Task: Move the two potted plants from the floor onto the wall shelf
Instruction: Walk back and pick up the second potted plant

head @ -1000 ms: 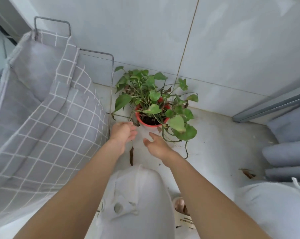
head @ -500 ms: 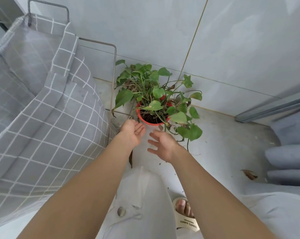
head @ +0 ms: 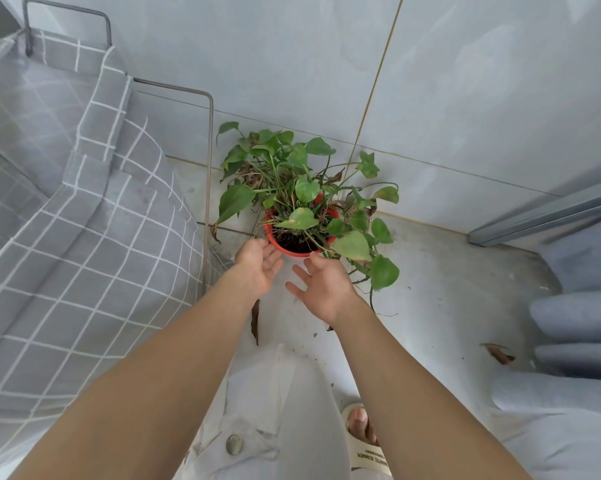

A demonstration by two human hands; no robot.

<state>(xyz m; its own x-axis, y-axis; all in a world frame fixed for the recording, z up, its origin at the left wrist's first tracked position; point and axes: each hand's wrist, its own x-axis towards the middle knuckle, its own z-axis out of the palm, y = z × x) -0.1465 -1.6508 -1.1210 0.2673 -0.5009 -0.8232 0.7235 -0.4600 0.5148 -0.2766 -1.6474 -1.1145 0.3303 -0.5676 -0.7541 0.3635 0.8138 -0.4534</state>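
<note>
Presently, at the left edge of the floor (head: 448, 306) stands a laundry hamper (head: 67, 237) of grey checked fabric, hung on a metal wire frame (head: 207, 168) whose right upright is just beside the plant. The potted plant (head: 302, 202), green-leaved in a red pot (head: 275, 242), sits on the floor close to the tiled wall (head: 465, 98), in the corner between the hamper and the wall. Several leaves trail over the pot's right rim down to the floor.

The left hand (head: 257, 265) is extended with fingers straight and relaxed, palm turned inward, fingertips touching or just short of the pot's left near side; contact cannot be confirmed. The right hand (head: 321, 282) is likewise spread, fingers apart and uncurled, palm facing the left hand, its upper finger at the near rim of the pot. Neither hand grips anything.

A dry brown leaf (head: 255, 320) lies on the floor beneath the left wrist; another dry leaf (head: 498, 353) lies further right, near grey folded fabric (head: 576, 317) at the right edge. Below, a beige slipper (head: 368, 455) with printed lettering is visible on the person's foot.
</note>
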